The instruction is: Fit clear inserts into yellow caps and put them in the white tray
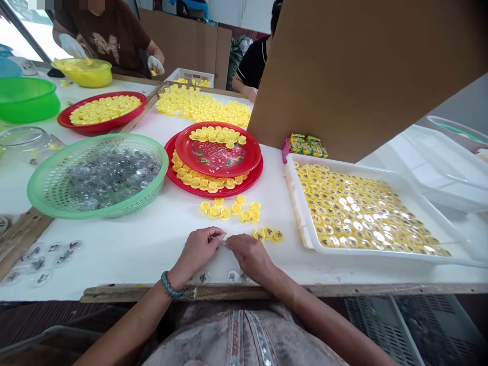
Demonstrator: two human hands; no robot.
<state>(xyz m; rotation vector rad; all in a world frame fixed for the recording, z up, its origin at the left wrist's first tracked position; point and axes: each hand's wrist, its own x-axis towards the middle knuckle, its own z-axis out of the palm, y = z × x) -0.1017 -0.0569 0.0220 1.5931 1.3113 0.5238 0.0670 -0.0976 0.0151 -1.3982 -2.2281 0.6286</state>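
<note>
Above the white tabletop, my left hand (198,249) and my right hand (250,255) meet fingertip to fingertip. Both are closed in a pinch on something small that I cannot make out. Clear discs with dark printed figures (232,276) lie just below my hands, near the table's edge. Beside my right hand sit several yellow round pieces with dark pictures in them (268,234). Beyond my fingers is a loose group of plain yellow round cups (224,212). More clear printed discs (40,263) are spread at the left front.
A green basket (38,188) holds clear discs. Stacked red plates (249,162) carry yellow pieces. On the right, a white tray (305,231) contains rows of finished-looking yellow pieces below a large cardboard sheet (343,66). Two people sit across the table, one wearing white gloves (72,47).
</note>
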